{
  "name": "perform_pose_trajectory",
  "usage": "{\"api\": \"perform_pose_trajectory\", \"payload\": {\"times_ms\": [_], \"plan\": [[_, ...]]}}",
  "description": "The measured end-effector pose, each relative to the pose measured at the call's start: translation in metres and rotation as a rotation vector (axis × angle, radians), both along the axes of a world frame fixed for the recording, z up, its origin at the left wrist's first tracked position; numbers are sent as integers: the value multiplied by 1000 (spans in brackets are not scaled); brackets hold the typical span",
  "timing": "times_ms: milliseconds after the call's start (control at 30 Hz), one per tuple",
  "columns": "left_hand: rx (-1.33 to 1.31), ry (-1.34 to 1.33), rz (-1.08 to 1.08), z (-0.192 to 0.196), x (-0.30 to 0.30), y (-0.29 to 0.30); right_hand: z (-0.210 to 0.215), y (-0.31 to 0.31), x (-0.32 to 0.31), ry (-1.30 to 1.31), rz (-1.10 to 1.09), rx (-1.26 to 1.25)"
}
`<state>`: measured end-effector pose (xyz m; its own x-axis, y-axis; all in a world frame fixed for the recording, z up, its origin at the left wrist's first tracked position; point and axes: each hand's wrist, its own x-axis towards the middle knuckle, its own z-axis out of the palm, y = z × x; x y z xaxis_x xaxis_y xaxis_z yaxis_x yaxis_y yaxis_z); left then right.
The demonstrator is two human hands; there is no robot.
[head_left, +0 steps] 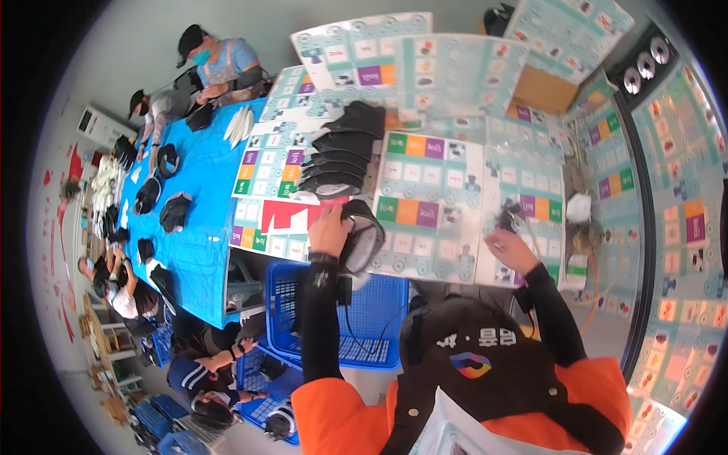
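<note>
My left hand (329, 232) is closed on the edge of a black cap (362, 241), whose pale inner side faces right, over the table's near edge. Just beyond it, several black caps (345, 148) are nested in a row. At the right of the same table is my right hand (511, 251), its fingers drawn together beside a small dark object (511, 215) with a thin cord. Blur hides what that object is and what lies between the fingers. Next to my left hand, a red piece with white cut shapes (287, 217) rests on the tabletop.
Printed boards (428, 171) cover the table; more lean at its back. A blue-covered table (201, 152) with caps adjoins on the left, where several people work. Blue plastic baskets (371, 330) stand below the near edge. A person (208, 379) bends over a basket at lower left.
</note>
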<state>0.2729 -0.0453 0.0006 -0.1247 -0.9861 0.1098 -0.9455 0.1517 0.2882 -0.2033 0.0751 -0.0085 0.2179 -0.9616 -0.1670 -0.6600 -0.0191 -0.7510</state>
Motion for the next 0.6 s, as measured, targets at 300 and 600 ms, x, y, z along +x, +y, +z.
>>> {"api": "perform_pose_trajectory", "payload": {"times_ms": [300,600], "plan": [[203,623,169,-64,-88,119,-47,-47,130,-316,86,-55],[160,773,259,-60,-104,134,-83,-31,127,-468,-118,6]]}}
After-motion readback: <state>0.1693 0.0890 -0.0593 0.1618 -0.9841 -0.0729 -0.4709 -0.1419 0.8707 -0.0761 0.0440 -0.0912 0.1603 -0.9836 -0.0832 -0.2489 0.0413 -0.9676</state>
